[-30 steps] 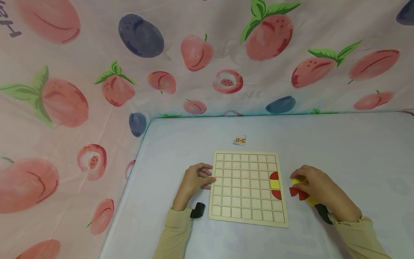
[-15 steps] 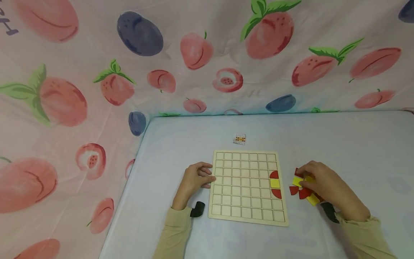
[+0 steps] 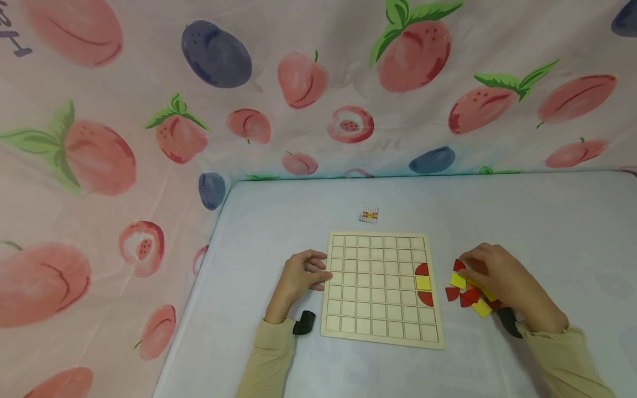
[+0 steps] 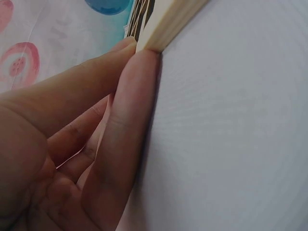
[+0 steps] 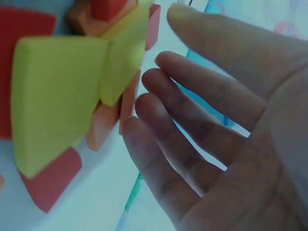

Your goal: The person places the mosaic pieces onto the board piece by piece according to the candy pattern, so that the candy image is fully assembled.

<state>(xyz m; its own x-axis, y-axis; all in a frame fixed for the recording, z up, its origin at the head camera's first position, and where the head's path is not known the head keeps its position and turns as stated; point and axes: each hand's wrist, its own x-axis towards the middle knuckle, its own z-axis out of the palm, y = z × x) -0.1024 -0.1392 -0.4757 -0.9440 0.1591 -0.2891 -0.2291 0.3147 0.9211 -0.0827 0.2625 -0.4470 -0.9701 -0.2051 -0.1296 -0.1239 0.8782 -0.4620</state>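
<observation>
My left hand (image 3: 297, 275) pinches the left edge of the wooden grid board (image 3: 370, 339); in the left wrist view the thumb and a finger meet at the board's pale edge (image 4: 168, 24). Over a loose pile of red and yellow pieces, right of the board, hovers my right hand (image 3: 502, 279). Seen in the right wrist view, its fingers (image 5: 185, 120) are spread and loosely bent, holding nothing, beside yellow pieces (image 5: 57, 98), red ones and orange ones. A yellow square (image 3: 423, 283) lies between two red rounded pieces (image 3: 422, 270) in the board's rightmost column.
A small patterned card (image 3: 369, 215) lies behind the board. The white table surface (image 3: 278, 215) meets a fruit-print cloth (image 3: 308, 132) at the back and left. Black wrist-worn items (image 3: 304, 323) sit at both wrists.
My right hand has shifted right and slightly back from the pile's near side, uncovering more red and yellow pieces. The left hand and the board have stayed put.
</observation>
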